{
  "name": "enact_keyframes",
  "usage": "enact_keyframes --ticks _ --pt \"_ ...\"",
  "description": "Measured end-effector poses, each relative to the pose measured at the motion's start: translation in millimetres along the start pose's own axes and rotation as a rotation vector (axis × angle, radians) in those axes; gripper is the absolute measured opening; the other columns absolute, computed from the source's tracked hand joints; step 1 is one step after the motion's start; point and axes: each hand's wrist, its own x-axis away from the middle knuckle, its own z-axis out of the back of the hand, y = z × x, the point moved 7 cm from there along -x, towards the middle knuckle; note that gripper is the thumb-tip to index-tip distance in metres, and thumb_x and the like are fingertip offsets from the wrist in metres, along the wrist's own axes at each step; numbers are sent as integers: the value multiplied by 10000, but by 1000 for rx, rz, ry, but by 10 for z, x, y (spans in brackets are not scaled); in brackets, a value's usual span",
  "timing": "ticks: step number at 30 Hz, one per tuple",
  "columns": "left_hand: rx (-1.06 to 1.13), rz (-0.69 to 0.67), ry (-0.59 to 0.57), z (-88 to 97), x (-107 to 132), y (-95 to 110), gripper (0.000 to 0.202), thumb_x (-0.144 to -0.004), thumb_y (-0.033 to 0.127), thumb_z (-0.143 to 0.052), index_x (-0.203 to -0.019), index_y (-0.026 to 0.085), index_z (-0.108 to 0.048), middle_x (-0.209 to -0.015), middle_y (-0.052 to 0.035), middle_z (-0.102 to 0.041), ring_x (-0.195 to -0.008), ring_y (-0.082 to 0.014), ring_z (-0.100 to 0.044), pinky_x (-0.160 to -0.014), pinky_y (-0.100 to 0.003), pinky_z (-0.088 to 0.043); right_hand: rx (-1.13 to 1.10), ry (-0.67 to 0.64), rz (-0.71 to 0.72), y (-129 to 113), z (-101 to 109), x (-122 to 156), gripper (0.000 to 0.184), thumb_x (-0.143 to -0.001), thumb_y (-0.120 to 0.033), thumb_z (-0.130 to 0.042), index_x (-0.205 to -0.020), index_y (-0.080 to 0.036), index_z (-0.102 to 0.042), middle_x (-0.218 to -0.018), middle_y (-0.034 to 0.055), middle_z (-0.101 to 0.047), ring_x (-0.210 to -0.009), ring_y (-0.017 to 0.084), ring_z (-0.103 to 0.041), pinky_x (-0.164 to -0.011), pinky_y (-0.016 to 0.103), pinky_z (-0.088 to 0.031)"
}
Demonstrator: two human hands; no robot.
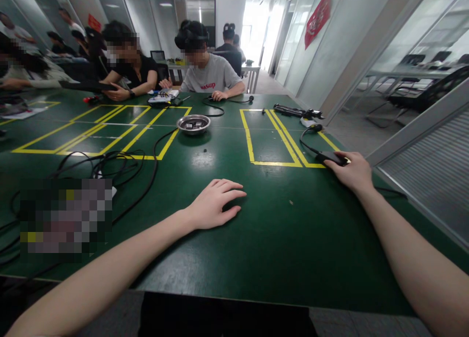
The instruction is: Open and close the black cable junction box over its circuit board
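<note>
Green flat-topped table [271, 259] fills most of the view. Far side: co-worker in a grey T-shirt [210, 75], black headset on; to the left of them, person in a black top [144, 73] holding a dark flat panel [90, 86].

Yellow tape outlines [274, 164] on the tabletop, two groups, left and right. Loose coil of thin black cable [110, 156] at left, beside a patch that's pixelated out; can't read it.

Left hand [219, 203]: palm down over bare tabletop near the middle, fingers loosely spread, slightly bent, holding nothing. Right hand [353, 172]: at the right edge, thumb and fingers bent over the near end of the flat black box [326, 157]. Touching; can't tell if gripped or just resting.

Black folded tripod-like rod assembly [297, 112] lies beyond the box. Round silver metal bowl [193, 125] sits mid-table, small shiny pieces inside. Box sits across the lower right tape line, black cord running to a rounded black end piece [314, 128]. Small dark speck [205, 150] below the bowl.
</note>
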Motion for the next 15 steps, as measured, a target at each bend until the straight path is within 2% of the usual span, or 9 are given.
enact_keyframes --ticks 4,8,12,15 --pt "5 -2 -9 -2 -2 7 304 -965 257 -614 -1261 214 -666 -1349 -114 -674 -1233 -273 -624 -1076 -481 -464 -79 24 -127 34 34 25 503 -849 -401 -610 -1271 -138 -686 -1162 167 -729 -1051 320 -661 -935 421 -510" --pt "11 8 -18 -5 2 6 289 -964 259 -616 -1244 225 -678 -1352 -107 -672 -1238 -271 -624 -1075 -477 -473 -76 30 -213 96 48 -5 428 -899 -363 -514 -1195 -118 -702 -1085 201 -744 -970 319 -676 -878 424 -526" --pt "11 10 -25 -17 8 0 269 -964 264 -617 -1220 226 -691 -1354 -110 -670 -1238 -275 -625 -1070 -483 -481 -73 -7 -243 168 27 -30 367 -894 -327 -520 -1061 -79 -734 -940 203 -753 -731 271 -680 -708 375 -546" --pt "5 3 -31 -28 11 -1 257 -965 263 -623 -1206 211 -694 -1356 -116 -668 -1240 -275 -625 -1059 -478 -489 -91 -26 -217 183 -3 -16 375 -892 -286 -503 -1089 -63 -731 -857 172 -752 -490 193 -598 -535 322 -506"
